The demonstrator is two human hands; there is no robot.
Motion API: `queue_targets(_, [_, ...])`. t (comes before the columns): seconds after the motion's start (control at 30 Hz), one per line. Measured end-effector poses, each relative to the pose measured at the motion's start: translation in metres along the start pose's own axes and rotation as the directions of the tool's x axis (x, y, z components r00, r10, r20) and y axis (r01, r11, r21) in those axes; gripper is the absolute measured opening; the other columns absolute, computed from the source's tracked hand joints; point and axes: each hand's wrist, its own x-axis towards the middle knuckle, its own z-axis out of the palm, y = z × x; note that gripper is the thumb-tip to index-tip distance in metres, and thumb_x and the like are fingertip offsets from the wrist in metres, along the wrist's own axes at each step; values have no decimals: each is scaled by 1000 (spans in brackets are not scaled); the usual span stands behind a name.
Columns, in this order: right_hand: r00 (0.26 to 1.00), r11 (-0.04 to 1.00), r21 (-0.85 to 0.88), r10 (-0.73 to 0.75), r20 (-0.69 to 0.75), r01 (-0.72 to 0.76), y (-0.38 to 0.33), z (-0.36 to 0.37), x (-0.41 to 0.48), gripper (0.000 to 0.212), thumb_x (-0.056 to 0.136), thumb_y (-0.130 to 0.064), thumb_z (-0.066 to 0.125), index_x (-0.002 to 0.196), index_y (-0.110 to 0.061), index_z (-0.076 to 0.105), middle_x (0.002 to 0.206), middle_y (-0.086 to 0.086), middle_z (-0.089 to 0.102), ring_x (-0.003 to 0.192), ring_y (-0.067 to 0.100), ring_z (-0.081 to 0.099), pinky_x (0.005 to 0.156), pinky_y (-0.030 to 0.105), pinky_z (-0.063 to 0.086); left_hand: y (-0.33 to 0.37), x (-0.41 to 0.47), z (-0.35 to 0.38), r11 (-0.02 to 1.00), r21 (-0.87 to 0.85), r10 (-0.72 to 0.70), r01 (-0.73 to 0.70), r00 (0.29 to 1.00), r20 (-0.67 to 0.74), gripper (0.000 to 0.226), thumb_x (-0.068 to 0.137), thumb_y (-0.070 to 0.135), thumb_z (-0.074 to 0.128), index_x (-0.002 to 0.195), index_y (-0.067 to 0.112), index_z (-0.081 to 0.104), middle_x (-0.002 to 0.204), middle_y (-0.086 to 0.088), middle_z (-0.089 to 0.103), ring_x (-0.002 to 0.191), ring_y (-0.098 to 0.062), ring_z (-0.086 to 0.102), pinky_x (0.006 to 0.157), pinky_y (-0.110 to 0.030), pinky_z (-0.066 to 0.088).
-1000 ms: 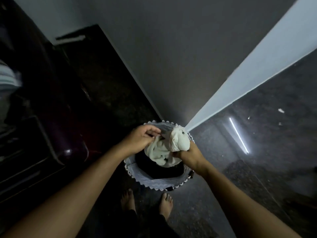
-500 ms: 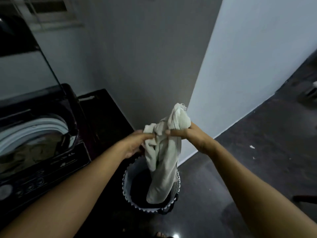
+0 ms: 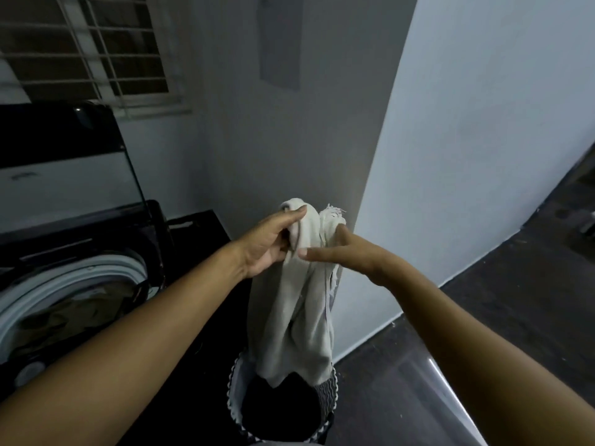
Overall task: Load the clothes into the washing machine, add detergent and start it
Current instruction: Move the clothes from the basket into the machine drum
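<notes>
The person stands over a laundry basket on the dark floor and holds a pale garment up in front of the chest with both hands. The left hand has its fingers curled round the bunched top of the cloth. The right hand takes the same bunch from the other side, thumb in front and forefinger behind, a narrow pinch with the frayed edge sticking up above it. The garment hangs straight down from that double grip, its long axis upright. Its lower end dangles at the basket's mouth, over contents too dark to make out. The top-loading washing machine sits just beside the basket on the person's left, its lid tipped up against the wall under a barred window and its drum open. Whether anything lies in the drum I cannot tell in this light. So the drum lies to the left of the hands and lower, and the left hand is the nearer one. To my eye the cloth needs lifting until its tail is free of the basket rim, then swinging left over the drum's pale ring.
</notes>
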Motion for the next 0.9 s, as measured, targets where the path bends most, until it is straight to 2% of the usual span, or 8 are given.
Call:
queue_targets(0.17, [938,985,-157,-114,-328,65,6,20,18,90,56,-46,86,128,-22,39,117,-9,61,106,13,62,87,37,57,16,-8,-1,992,122,-39,22,990,139,53,86,60,57,124,23,65,113,0,71,99,-16,65,89,-35,51])
queue_targets(0.3, [885,972,-207,-194,-423,114,-9,-6,26,69,54,-38,75,119,-29,56,109,-6,69,99,19,66,87,44,56,16,-10,-19,927,373,67,-48,997,-37,39,95,46,60,117,15,68,109,1,74,95,-10,66,82,-27,41])
queue_targets(0.43, [702,961,-181,-278,-656,211,-24,-13,24,39,77,-30,65,113,-30,51,103,-9,67,93,18,64,82,41,54,8,-8,-43,863,504,165,-31,961,-223,24,95,21,65,117,12,68,106,-4,70,86,-5,61,57,-3,42])
queue_targets(0.47, [747,936,-258,-348,-566,241,-29,-10,25,40,79,-28,66,116,-29,51,105,-8,67,93,18,64,83,40,54,5,-9,-48,859,511,161,-13,956,-247,29,93,18,68,121,12,65,107,-4,68,88,-5,60,57,-2,42])
queue_targets(0.57, [895,818,-483,-424,-137,313,-35,-8,30,47,80,-26,72,124,-27,57,108,-7,69,95,15,67,87,43,56,-5,-8,-57,809,587,78,39,982,-173,78,74,23,83,143,14,47,129,-2,59,117,-13,58,88,-13,50])
queue_targets(0.67, [746,901,-315,-426,-512,298,-31,-14,31,38,79,-23,63,116,-25,56,104,-6,69,93,18,66,82,43,57,-14,-10,-55,733,677,-19,70,996,-83,110,72,30,87,158,22,18,152,-1,36,139,-19,41,112,-34,40])
queue_targets(0.8, [862,812,-450,-482,-157,372,-33,-22,23,44,75,-21,63,119,-26,59,105,-5,69,93,15,66,81,35,55,-22,-7,-54,725,689,41,-5,999,-36,142,50,64,90,158,34,3,164,7,16,148,-13,24,120,-41,31])
queue_targets(0.9, [760,856,-293,-514,-398,425,-38,-24,21,32,80,-6,61,111,-17,58,95,-8,65,82,5,62,71,32,53,-25,-6,-42,773,634,45,-32,999,-4,139,60,49,92,157,32,-7,159,16,15,146,-6,21,120,-33,27])
